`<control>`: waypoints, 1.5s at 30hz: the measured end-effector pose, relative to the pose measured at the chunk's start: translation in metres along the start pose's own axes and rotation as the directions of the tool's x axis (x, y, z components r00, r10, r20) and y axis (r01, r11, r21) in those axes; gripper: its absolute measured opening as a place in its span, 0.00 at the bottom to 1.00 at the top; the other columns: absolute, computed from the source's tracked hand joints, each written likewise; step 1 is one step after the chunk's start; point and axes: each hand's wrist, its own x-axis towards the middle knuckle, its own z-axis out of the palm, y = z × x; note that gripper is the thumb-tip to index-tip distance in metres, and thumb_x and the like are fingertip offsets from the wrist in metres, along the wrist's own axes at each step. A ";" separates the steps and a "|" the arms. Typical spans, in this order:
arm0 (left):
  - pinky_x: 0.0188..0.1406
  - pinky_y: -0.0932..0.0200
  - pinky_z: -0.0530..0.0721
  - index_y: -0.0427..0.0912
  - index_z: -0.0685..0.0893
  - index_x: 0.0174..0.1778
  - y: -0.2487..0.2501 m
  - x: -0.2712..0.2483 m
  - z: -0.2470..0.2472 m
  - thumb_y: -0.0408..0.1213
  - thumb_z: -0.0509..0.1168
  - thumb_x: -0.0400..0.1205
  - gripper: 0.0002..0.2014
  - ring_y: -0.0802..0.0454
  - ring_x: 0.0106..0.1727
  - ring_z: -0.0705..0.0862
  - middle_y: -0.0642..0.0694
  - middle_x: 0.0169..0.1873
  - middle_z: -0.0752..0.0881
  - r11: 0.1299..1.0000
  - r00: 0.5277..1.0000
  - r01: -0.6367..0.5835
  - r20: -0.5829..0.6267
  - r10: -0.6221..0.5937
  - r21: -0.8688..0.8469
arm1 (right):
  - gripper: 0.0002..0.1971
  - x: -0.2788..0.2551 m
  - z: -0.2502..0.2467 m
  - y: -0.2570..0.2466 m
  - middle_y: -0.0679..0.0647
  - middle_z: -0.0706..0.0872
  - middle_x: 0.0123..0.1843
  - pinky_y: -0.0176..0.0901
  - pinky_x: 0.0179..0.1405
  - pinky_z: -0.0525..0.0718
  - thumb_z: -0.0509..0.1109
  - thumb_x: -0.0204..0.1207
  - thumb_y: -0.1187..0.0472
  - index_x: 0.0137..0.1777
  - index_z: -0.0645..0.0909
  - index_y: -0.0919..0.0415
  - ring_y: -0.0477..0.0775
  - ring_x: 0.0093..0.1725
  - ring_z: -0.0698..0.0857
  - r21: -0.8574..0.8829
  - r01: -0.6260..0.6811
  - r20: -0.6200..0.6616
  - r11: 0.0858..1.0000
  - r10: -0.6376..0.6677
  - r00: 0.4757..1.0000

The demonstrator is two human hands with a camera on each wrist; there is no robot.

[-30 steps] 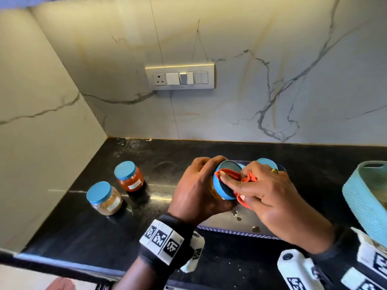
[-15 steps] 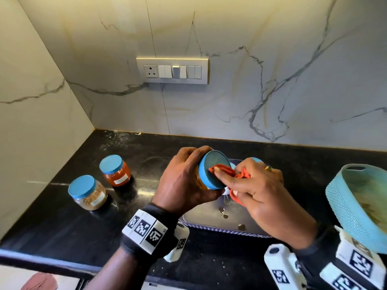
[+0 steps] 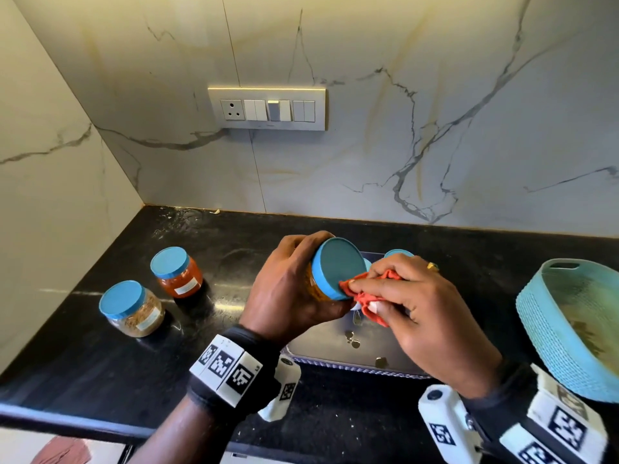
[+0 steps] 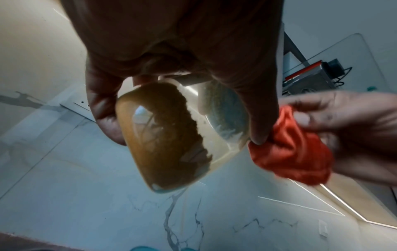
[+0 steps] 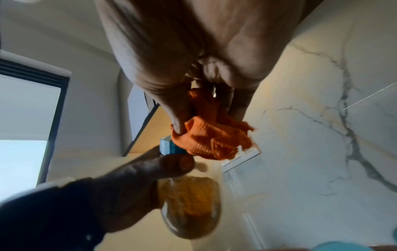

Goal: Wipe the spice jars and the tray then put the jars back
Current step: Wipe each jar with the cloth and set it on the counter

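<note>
My left hand (image 3: 294, 289) grips a clear spice jar (image 4: 171, 141) of yellow-brown powder, tilted so its blue lid (image 3: 336, 267) faces me, above the steel tray (image 3: 335, 346). My right hand (image 3: 412, 306) pinches a bunched orange cloth (image 3: 371, 293) against the lid's lower right rim (image 5: 169, 147). The same cloth (image 4: 290, 149) shows beside the jar in the left wrist view. Two blue-lidded jars stand on the black counter at left: one with red spice (image 3: 177, 272), one with brown spice (image 3: 134, 308). Another blue lid (image 3: 397, 253) peeks out behind my right hand.
A teal woven basket (image 3: 552, 329) sits at the right edge of the counter (image 3: 100, 363). Marble walls close the back and left sides, with a switch panel (image 3: 268, 108) on the back wall. The tray's near rim lies between my wrists.
The cloth has slid from the middle of the lid down to its lower right rim, baring the lid's top. The jar stays tilted in my left hand.
</note>
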 end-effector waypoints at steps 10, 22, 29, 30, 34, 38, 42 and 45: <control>0.60 0.56 0.86 0.55 0.77 0.74 0.000 -0.005 0.013 0.62 0.79 0.64 0.42 0.56 0.68 0.80 0.56 0.65 0.83 1.000 0.995 0.009 0.101 -0.006 -0.030 | 0.08 0.038 0.006 -0.014 0.45 0.85 0.50 0.43 0.52 0.82 0.76 0.74 0.65 0.49 0.84 0.53 0.48 0.49 0.84 -0.021 0.045 0.073 0.999 -0.043 0.996; 0.52 0.63 0.88 0.50 0.80 0.68 -0.013 0.006 -0.003 0.68 0.86 0.52 0.50 0.58 0.59 0.90 0.56 0.57 0.92 0.522 0.881 0.459 0.296 -0.368 -0.719 | 0.11 0.036 -0.009 0.017 0.44 0.91 0.50 0.43 0.56 0.86 0.77 0.77 0.69 0.52 0.87 0.51 0.45 0.52 0.89 0.485 -0.170 -0.121 0.858 0.259 0.958; 0.58 0.38 0.89 0.41 0.84 0.74 -0.007 0.010 -0.006 0.64 0.85 0.60 0.49 0.34 0.68 0.87 0.32 0.68 0.87 0.068 0.813 0.522 0.472 -0.340 -0.850 | 0.07 0.037 -0.003 0.017 0.54 0.91 0.54 0.52 0.61 0.85 0.78 0.77 0.56 0.54 0.86 0.51 0.55 0.57 0.89 0.669 -0.025 -0.308 0.742 0.308 0.900; 0.63 0.34 0.87 0.40 0.84 0.74 -0.009 0.008 -0.008 0.64 0.85 0.61 0.49 0.32 0.70 0.85 0.29 0.70 0.85 -0.002 0.813 0.511 0.484 -0.323 -0.859 | 0.11 0.036 -0.004 0.017 0.57 0.91 0.54 0.58 0.62 0.85 0.79 0.75 0.50 0.54 0.86 0.51 0.57 0.56 0.88 0.723 -0.012 -0.311 0.691 0.341 0.887; 0.79 0.21 0.67 0.35 0.73 0.83 -0.014 0.006 -0.011 0.64 0.81 0.67 0.54 0.22 0.80 0.72 0.24 0.79 0.74 -0.141 0.830 0.439 0.460 -0.315 -0.888 | 0.21 0.030 0.004 0.013 0.59 0.89 0.54 0.71 0.68 0.78 0.83 0.66 0.41 0.53 0.88 0.51 0.59 0.57 0.85 0.856 -0.036 -0.209 0.516 0.409 0.888; 0.67 0.27 0.83 0.40 0.84 0.74 -0.010 0.006 -0.013 0.66 0.83 0.63 0.47 0.27 0.73 0.82 0.26 0.75 0.80 -0.122 0.864 0.409 0.427 -0.268 -0.904 | 0.19 0.025 0.012 0.003 0.54 0.91 0.54 0.67 0.69 0.80 0.83 0.66 0.39 0.52 0.89 0.48 0.56 0.60 0.87 0.865 -0.064 -0.149 0.498 0.377 0.914; 0.61 0.30 0.87 0.42 0.82 0.76 -0.014 0.005 -0.013 0.64 0.87 0.58 0.52 0.27 0.71 0.83 0.29 0.72 0.82 -0.084 0.879 0.397 0.405 -0.252 -0.914 | 0.21 0.022 0.016 0.004 0.56 0.91 0.53 0.60 0.63 0.84 0.84 0.64 0.40 0.51 0.89 0.50 0.57 0.58 0.87 0.887 -0.081 -0.127 0.454 0.410 0.903; 0.57 0.34 0.89 0.42 0.76 0.76 -0.012 0.007 -0.017 0.58 0.90 0.54 0.56 0.32 0.66 0.87 0.33 0.67 0.87 -0.027 0.880 0.400 0.391 -0.271 -0.916 | 0.25 0.016 0.016 0.008 0.60 0.90 0.54 0.49 0.55 0.90 0.87 0.59 0.41 0.52 0.89 0.54 0.58 0.57 0.88 0.937 -0.090 -0.077 0.338 0.451 0.889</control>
